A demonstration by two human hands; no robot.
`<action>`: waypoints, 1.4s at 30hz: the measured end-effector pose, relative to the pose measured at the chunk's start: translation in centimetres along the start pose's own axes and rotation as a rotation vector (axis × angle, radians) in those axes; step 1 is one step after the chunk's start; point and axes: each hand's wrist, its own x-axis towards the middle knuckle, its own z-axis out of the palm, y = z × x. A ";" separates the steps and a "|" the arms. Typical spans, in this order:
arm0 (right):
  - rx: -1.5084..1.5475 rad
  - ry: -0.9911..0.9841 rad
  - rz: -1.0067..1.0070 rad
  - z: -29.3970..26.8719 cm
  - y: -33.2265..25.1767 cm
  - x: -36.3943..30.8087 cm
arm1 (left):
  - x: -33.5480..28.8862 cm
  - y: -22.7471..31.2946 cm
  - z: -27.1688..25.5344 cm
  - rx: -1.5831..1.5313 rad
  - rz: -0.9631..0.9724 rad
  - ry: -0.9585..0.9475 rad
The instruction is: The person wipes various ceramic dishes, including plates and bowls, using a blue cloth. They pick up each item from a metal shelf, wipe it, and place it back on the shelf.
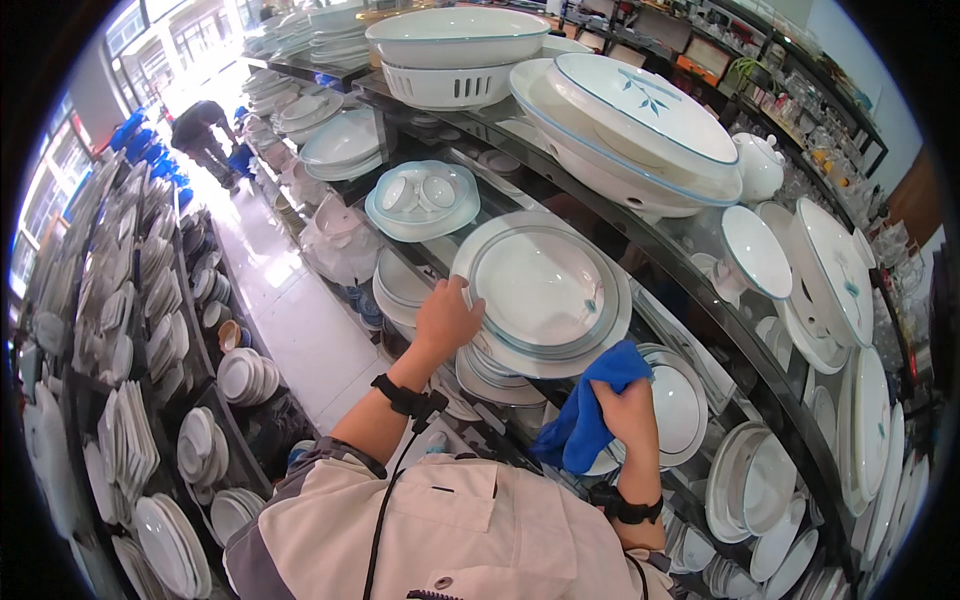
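A stack of white plates [540, 285] with blue-grey rims lies on the shelf in front of me. My left hand [448, 318] is closed on the left rim of this stack, fingers curled over the edge; how many plates it grips is hidden. In my right hand [628, 410] a bunched blue cloth [582, 420] is gripped, close to the stack's lower right edge. Part of the cloth hangs below the hand. Beyond the stack, small cups rest on a pale blue-rimmed dish [422, 200]. More white plates [678, 408] lie right of the cloth.
On the upper glass shelf [600, 220] stand large oval dishes [640, 110], a deep oval bowl [455, 40] and a footed bowl [757, 252]. Left of a tiled aisle [262, 270] run racks of plates [130, 430]. Another person [203, 135] bends over at the far end.
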 end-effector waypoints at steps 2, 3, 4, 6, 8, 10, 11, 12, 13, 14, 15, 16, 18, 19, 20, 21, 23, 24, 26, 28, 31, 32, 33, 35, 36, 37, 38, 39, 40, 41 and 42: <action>-0.046 0.006 0.050 1.8 0.7 1.6 | 1.4 -1.0 0.1 -0.056 0.017 -0.052; -0.089 0.037 0.058 2.7 0.2 2.2 | 2.1 -1.4 0.0 -0.081 0.025 -0.081; -0.133 0.067 0.068 3.7 -0.4 2.8 | 2.8 -1.8 -0.1 -0.096 0.018 -0.143; -0.183 0.113 0.113 5.2 -0.5 3.6 | 4.3 -2.2 -0.5 -0.126 0.009 -0.270; -0.189 0.143 0.173 6.6 0.7 4.6 | 5.5 -2.6 -0.4 -0.149 0.031 -0.304; -0.239 0.182 0.206 7.9 1.1 5.6 | 6.6 -2.8 -0.2 -0.167 0.051 -0.320; -0.263 0.201 0.223 8.3 1.1 6.0 | 7.2 -2.9 -0.2 -0.156 0.052 -0.371; -0.302 0.226 0.247 8.7 0.8 6.3 | 7.8 -2.9 -0.3 -0.143 0.049 -0.422; -0.341 0.250 0.272 9.2 0.5 6.7 | 8.3 -3.0 -0.4 -0.128 0.046 -0.472; -0.379 0.273 0.297 9.6 0.2 6.9 | 8.7 -3.2 -0.1 -0.107 0.095 -0.463; -0.433 0.291 0.333 9.9 0.4 7.1 | 9.0 -3.1 0.0 -0.093 0.146 -0.404; -0.487 0.308 0.369 10.2 0.8 7.2 | 9.1 -2.8 0.1 -0.080 0.196 -0.345; -0.548 0.331 0.416 10.7 1.3 7.4 | 9.6 -2.0 0.0 -0.065 0.258 -0.291; -0.555 0.338 0.427 10.8 1.4 7.5 | 10.0 -1.6 -0.1 -0.061 0.270 -0.299; -0.563 0.345 0.438 10.8 1.5 7.4 | 10.3 -1.3 0.0 -0.058 0.283 -0.306; -0.568 0.369 0.441 10.9 1.4 7.5 | 10.6 -1.4 0.4 -0.040 0.285 -0.323; -0.579 0.416 0.446 11.0 1.3 7.6 | 11.2 -1.7 1.6 -0.003 0.289 -0.357; -0.583 0.409 0.465 11.0 1.3 7.6 | 11.5 -1.6 1.8 0.020 0.286 -0.385; -0.590 0.393 0.501 10.8 1.2 7.7 | 12.0 -1.3 2.0 0.067 0.279 -0.439; -0.636 0.370 0.577 10.9 1.2 8.1 | 12.4 -1.4 2.5 0.093 0.284 -0.468; -0.633 0.368 0.632 11.1 0.9 8.6 | 12.5 -1.2 2.6 0.094 0.280 -0.476; -0.621 0.373 0.639 11.1 0.8 8.6 | 12.5 -1.2 2.6 0.088 0.276 -0.472; -0.609 0.385 0.642 11.1 1.4 8.6 | 12.5 -1.3 2.6 0.068 0.281 -0.461; -0.587 0.406 0.647 11.0 2.9 8.6 | 12.6 -1.6 3.0 0.030 0.288 -0.439; -0.550 0.406 0.652 10.9 2.8 8.6 | 12.6 -1.9 3.1 0.020 0.300 -0.429; -0.513 0.406 0.656 10.8 2.4 8.6 | 12.5 -2.1 3.2 0.010 0.312 -0.418; -0.476 0.405 0.659 10.7 2.2 8.6 | 12.5 -2.3 3.3 0.000 0.324 -0.407; -0.422 0.428 0.645 10.7 2.7 8.5 | 12.6 -2.4 3.3 -0.020 0.326 -0.417; -0.369 0.451 0.631 10.6 3.8 8.4 | 12.7 -2.5 3.4 -0.040 0.329 -0.427; -0.315 0.474 0.615 10.5 4.5 8.1 | 12.7 -2.5 3.3 -0.060 0.332 -0.436; -0.248 0.500 0.569 10.4 4.9 7.9 | 12.6 -2.6 3.3 -0.105 0.331 -0.424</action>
